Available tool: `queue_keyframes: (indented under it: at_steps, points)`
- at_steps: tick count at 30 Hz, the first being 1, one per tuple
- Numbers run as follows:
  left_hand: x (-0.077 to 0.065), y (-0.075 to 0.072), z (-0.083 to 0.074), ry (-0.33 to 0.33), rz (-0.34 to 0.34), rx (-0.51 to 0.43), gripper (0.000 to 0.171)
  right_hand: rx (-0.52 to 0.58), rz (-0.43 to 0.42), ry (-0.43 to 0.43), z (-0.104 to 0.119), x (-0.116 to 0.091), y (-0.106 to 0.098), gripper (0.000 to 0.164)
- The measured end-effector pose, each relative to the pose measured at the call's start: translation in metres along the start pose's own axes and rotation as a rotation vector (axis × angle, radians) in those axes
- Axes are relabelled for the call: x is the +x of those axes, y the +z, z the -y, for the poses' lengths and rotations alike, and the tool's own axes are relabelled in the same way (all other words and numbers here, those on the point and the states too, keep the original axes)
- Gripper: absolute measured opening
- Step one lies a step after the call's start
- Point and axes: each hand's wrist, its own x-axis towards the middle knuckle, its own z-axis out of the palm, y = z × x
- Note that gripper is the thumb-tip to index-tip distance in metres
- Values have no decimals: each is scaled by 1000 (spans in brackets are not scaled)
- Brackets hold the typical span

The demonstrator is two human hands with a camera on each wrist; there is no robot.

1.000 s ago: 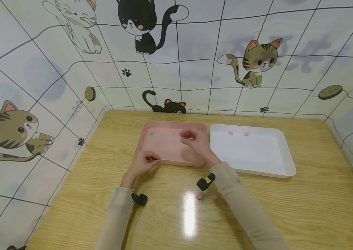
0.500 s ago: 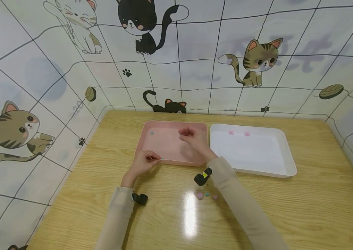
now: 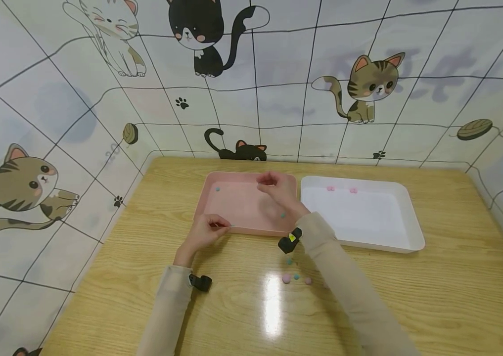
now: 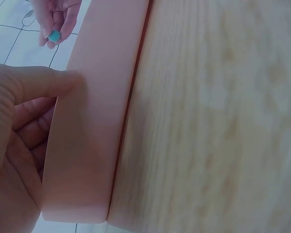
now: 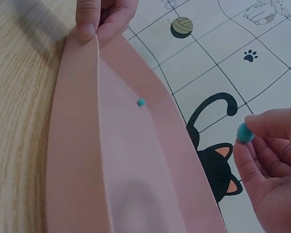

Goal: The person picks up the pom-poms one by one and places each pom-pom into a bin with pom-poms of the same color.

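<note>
So L hand (image 3: pixel 204 232) grips pink tray (image 3: pixel 238 203), R hand (image 3: pixel 280 191) pinches teal ball (image 5: pixel 245 133), R cam (image 3: pixel 285 245) w/ yellow mark (image 3: pixel 292 238)

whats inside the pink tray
A teal ball at far left, another teal ball at near right. A teal speck shows by the left hand; whether it's inside is unclear. The right hand hides part of the pink tray.

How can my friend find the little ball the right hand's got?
On the wooden table, find the pink tray, left of the white tray. Above it, the right hand pinches a small teal ball. Unlike the teal pieces lying in the tray and on the table, this one is held up in the air.
</note>
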Motion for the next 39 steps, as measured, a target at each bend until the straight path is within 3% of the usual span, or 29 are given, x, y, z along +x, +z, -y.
queue_keyframes:
  at_steps: [17, 29, 39]
  points:
    - [1, 1, 1, 11, -8, 3, 4, 79, 66, 34, -3, 9, 5, 22]
    - [0, 0, 0, 13, 2, -6, 5, 94, 51, 38, 2, 8, 2, 23]
    - [0, 0, 1, 12, 1, -25, 4, 81, -9, 26, 14, -6, -6, 22]
